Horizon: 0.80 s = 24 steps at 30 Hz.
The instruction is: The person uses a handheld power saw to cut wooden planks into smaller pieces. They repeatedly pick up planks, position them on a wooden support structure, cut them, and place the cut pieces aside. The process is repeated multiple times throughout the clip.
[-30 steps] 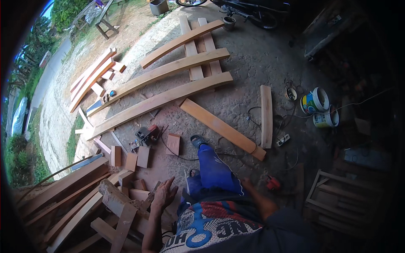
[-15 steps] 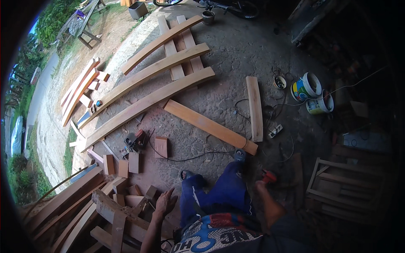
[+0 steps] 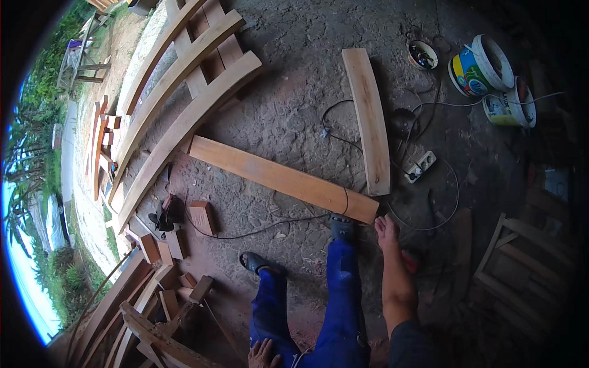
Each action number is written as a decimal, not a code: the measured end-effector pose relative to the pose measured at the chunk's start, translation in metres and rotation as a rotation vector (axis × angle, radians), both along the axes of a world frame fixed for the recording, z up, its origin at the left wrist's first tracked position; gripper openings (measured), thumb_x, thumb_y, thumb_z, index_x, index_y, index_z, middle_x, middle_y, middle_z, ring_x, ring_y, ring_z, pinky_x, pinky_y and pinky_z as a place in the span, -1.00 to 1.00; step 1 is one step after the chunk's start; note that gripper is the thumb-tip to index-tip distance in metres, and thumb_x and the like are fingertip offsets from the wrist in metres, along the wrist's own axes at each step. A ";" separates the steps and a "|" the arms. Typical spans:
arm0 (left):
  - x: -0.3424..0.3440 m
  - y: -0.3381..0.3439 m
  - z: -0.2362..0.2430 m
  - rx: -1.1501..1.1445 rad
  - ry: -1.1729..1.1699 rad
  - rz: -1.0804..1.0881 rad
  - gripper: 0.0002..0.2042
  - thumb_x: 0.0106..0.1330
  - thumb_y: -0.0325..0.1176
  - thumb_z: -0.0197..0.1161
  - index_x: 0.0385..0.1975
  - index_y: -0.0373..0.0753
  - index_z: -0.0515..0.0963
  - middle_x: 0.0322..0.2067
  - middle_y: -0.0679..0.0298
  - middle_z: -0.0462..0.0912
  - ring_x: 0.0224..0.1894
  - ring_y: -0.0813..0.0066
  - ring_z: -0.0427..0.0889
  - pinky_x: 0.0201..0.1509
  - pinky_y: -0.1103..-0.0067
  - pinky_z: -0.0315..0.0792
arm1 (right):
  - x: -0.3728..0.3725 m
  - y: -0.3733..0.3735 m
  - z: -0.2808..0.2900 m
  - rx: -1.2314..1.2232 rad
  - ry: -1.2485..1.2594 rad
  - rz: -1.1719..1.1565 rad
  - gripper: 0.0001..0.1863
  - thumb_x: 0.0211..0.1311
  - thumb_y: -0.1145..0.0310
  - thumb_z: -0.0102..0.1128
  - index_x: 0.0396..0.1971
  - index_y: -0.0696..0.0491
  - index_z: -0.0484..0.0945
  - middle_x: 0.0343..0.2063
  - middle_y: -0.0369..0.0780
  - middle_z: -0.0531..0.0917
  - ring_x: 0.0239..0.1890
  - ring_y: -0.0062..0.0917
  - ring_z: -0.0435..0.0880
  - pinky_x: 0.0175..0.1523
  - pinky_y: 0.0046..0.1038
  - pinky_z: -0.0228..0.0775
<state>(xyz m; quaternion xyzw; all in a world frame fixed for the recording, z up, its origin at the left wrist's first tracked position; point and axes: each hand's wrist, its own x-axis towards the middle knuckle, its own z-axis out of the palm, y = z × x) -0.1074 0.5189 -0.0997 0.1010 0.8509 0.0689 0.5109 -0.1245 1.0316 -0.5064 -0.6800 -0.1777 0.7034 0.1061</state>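
My right hand [image 3: 386, 233] reaches forward beside the near right end of a long, flat wooden board [image 3: 282, 179]. Its fingers are loosely stretched, with nothing seen in them; whether they touch the board cannot be told. On the floor beside my right forearm, partly hidden by it, lies a red tool [image 3: 410, 261] whose kind is unclear. My left hand [image 3: 264, 354] rests with spread fingers on my blue trouser leg at the lower edge. A black cable [image 3: 264, 228] runs across the floor and over the board near my foot.
A slightly curved wooden piece [image 3: 369, 122] lies ahead, near a white power strip [image 3: 421, 167]. Long curved beams [image 3: 184, 132] rest on planks at the left. Paint buckets [image 3: 481, 66] stand far right, a wooden frame [image 3: 521, 264] below. Cut blocks [image 3: 202, 218] and stacked lumber [image 3: 116, 306] lie left.
My right hand has left the red tool, which lies on the floor, and moved forward to the board's end. My left hand has come down onto my leg. The view has shifted forward and right.
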 end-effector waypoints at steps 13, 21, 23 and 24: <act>0.007 0.047 -0.029 -0.130 -0.021 -0.023 -0.35 0.27 -0.15 0.33 0.35 -0.30 0.42 0.29 -0.04 0.48 0.41 -0.16 0.31 0.50 0.13 0.20 | -0.023 0.085 -0.217 -0.033 0.172 -0.275 -0.01 0.19 -0.19 0.42 0.46 0.05 0.21 0.42 -0.08 0.27 0.50 -0.23 0.19 0.59 -0.11 0.05; 0.003 0.060 -0.024 -0.126 0.006 -0.038 -0.36 0.27 -0.13 0.32 0.33 -0.30 0.44 0.29 -0.03 0.50 0.40 -0.18 0.33 0.48 0.12 0.22 | -0.036 0.093 -0.224 0.032 -0.049 -0.099 0.06 0.00 -0.23 0.51 0.45 -0.05 0.25 0.30 -0.23 0.42 0.31 -0.28 0.37 0.47 -0.02 0.07; -0.004 0.061 -0.027 -0.124 0.012 -0.043 -0.37 0.28 -0.13 0.32 0.33 -0.30 0.44 0.29 -0.02 0.50 0.40 -0.17 0.33 0.48 0.12 0.22 | -0.019 0.115 -0.252 0.061 -0.151 0.129 0.11 -0.05 -0.22 0.55 0.45 -0.04 0.23 0.28 -0.23 0.43 0.30 -0.28 0.37 0.47 -0.02 0.04; -0.007 0.066 -0.027 -0.149 -0.004 -0.045 -0.37 0.29 -0.13 0.31 0.33 -0.29 0.44 0.29 -0.01 0.49 0.40 -0.17 0.33 0.48 0.12 0.22 | -0.023 0.114 -0.254 0.034 -0.182 0.011 0.06 -0.02 -0.19 0.55 0.43 -0.03 0.25 0.29 -0.18 0.43 0.31 -0.24 0.38 0.47 -0.02 0.04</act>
